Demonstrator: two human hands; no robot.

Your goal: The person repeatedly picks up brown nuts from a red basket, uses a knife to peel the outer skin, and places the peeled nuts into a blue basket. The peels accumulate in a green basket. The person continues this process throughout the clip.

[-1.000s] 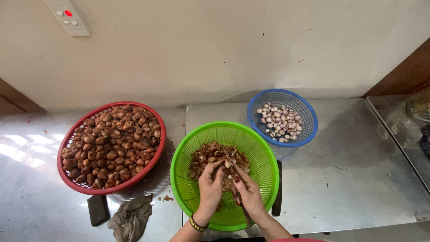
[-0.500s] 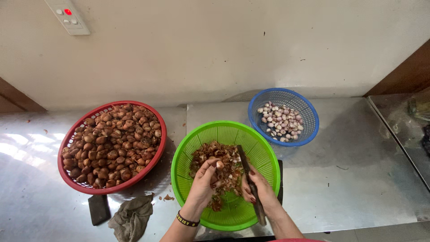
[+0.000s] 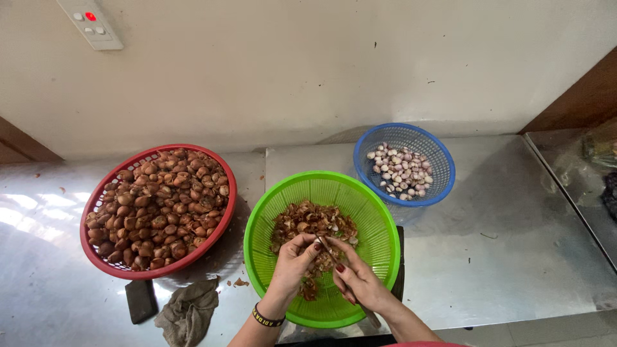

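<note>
— Hands? 
— A shallot (image 3: 319, 242) is pinched in the closed fingers of the left hand (image 3: 292, 262); a knife (image 3: 332, 250) is gripped by the right hand (image 3: 357, 280).
— Position? 
— Both are held over the green basket (image 3: 379, 218), so peelings are caught there, between the red basket (image 3: 103, 257) and blue basket (image 3: 443, 168).

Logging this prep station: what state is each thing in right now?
red basket: heaped with unpeeled shallots
blue basket: partly filled with peeled shallots
green basket: holds peels
left hand: pinching a shallot
right hand: gripping a knife
rag: crumpled
wall switch: red light on
</note>
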